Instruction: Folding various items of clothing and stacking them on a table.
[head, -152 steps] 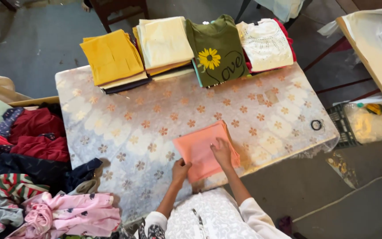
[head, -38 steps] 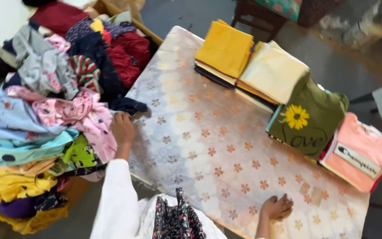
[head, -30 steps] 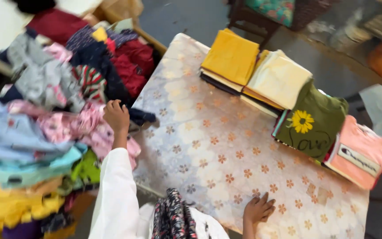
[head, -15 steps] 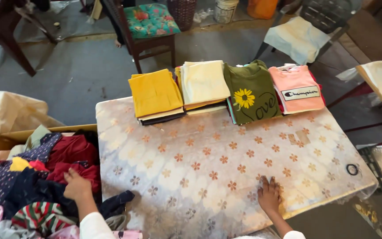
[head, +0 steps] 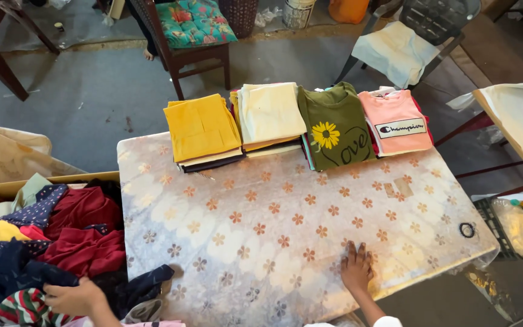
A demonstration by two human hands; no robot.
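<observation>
Four folded stacks [head: 298, 124] line the tabletop's [head: 261, 242] upper edge, while the left hand [head: 77, 298] grips clothes in the lower-left pile [head: 49, 242] and the right hand [head: 356, 266] rests flat, empty.

Table [head: 273, 242]: covering of glossy plastic sheet printed with flowers, smooth, catching light, crinkling at the near edge.
Folded shirts, yellow stack [head: 201, 128], cream stack [head: 270, 112], olive shirt [head: 336, 124], pink shirt [head: 396, 121]: matt knit cloth lying soft and flat.
Clothes heap [head: 62, 242]: mixed matt cloth, rumpled, under the left hand [head: 75, 298].
Chair [head: 192, 36]: dark wood frame carrying a patterned cloth cushion.
Floor [head: 92, 91]: grey, matt, showing scuffs.
</observation>
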